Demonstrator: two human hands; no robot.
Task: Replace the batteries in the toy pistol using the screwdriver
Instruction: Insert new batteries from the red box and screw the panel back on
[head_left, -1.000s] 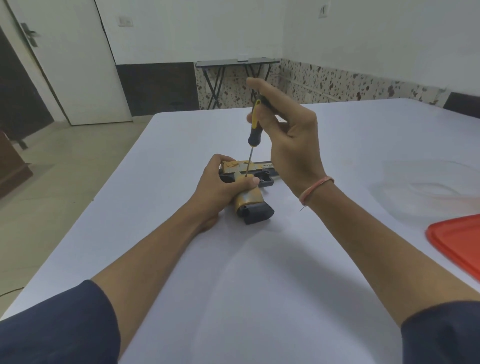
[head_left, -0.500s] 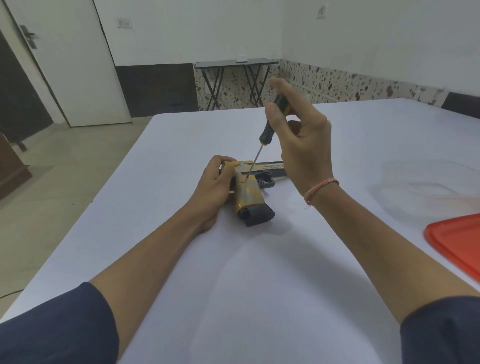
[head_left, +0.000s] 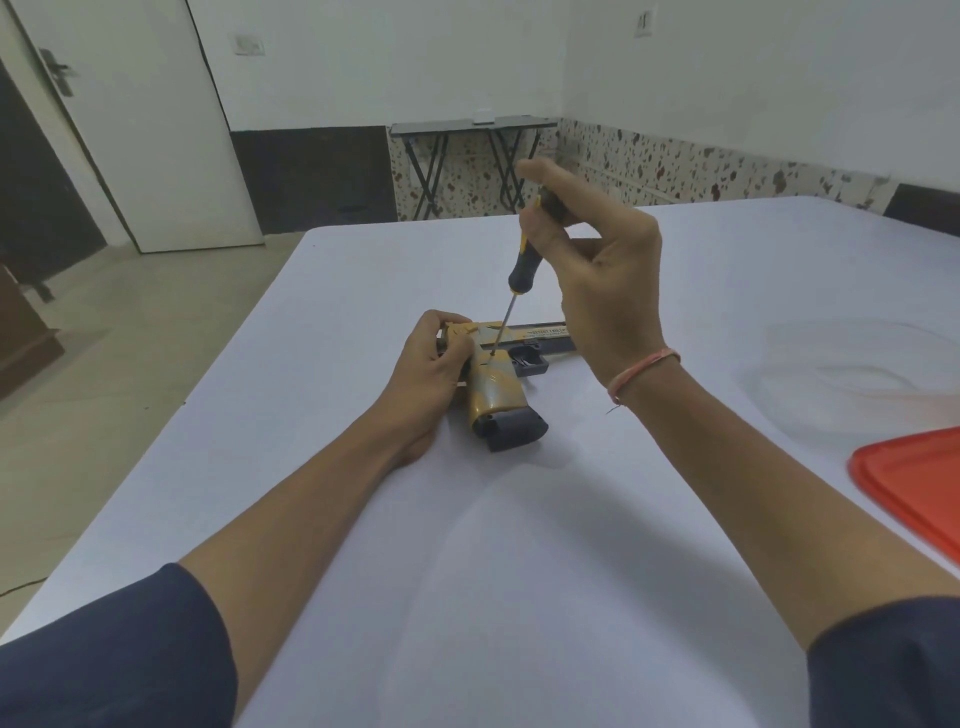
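A gold and black toy pistol (head_left: 496, 389) lies on its side on the white table (head_left: 519, 545), grip toward me and barrel pointing right. My left hand (head_left: 431, 364) presses on its rear end and holds it down. Above it, my right hand (head_left: 597, 280) pinches the top of a black and yellow screwdriver (head_left: 519, 270) between thumb and fingers. The screwdriver stands nearly upright, leaning slightly right at the top. Its thin shaft comes down onto the pistol's side just above the grip.
A red plastic lid (head_left: 914, 493) lies at the table's right edge. Beyond it sits a clear plastic container (head_left: 857, 374). A folding table (head_left: 467, 156) stands against the far wall, and a white door (head_left: 130, 130) is at the left.
The screwdriver tip stayed on the pistol while my right hand swung the handle right, then back nearer upright. My left thumb slid off the grip toward the pistol's rear.
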